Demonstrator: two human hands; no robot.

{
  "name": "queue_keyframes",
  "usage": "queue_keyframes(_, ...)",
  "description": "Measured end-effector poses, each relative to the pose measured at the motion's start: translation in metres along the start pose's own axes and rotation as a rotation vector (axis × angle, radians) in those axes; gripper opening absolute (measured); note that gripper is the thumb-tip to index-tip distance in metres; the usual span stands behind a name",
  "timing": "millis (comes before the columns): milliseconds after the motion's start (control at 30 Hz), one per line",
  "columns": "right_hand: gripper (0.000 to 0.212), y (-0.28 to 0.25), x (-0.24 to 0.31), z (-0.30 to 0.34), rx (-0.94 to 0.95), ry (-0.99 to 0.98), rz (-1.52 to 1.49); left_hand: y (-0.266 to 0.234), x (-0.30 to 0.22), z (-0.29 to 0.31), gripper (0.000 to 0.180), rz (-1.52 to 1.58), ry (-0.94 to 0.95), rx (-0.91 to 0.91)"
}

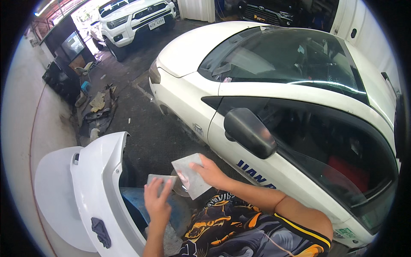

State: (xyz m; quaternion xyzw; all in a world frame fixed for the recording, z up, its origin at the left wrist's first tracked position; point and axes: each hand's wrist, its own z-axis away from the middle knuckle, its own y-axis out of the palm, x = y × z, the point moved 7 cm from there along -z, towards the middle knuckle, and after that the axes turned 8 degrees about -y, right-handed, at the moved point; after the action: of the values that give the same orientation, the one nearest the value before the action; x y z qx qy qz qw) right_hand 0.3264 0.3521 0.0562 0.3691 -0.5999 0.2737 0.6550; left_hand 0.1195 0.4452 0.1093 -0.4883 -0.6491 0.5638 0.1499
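Right hand (209,172) closed firmly on the edge of a larger grey plate (198,185), a pinkish smear on its face, and there's the left hand (156,207), fingers splayed, loosely gripping a smaller grey plate (170,180) just beside it, both up before the body, between a white bumper (96,180) and a white car (184,90)

I held a mostly matt grey sheet (195,185); the bumper (95,175) looked smooth and glossy, the mirror housing (250,132) plastic, the rag (100,232) cloth.
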Motion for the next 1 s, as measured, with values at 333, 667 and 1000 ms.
queue_keyframes(333, 0.031, 0.016, 0.022, 0.023, 0.134, -0.232, 0.599, 0.013, -0.035, -0.014, 0.065, 0.212, 0.158, 0.068)
queue_keyframes(667, 0.035, -0.032, 0.043, 0.025, -0.175, -0.216, 0.436, 0.012, -0.063, 0.013, 0.072, 0.258, 0.281, 0.298)
queue_keyframes(1000, 0.035, -0.005, -0.021, 0.047, -0.102, 0.533, -0.600, 0.026, -0.044, 0.009, 0.083, 0.195, 0.163, 0.061)
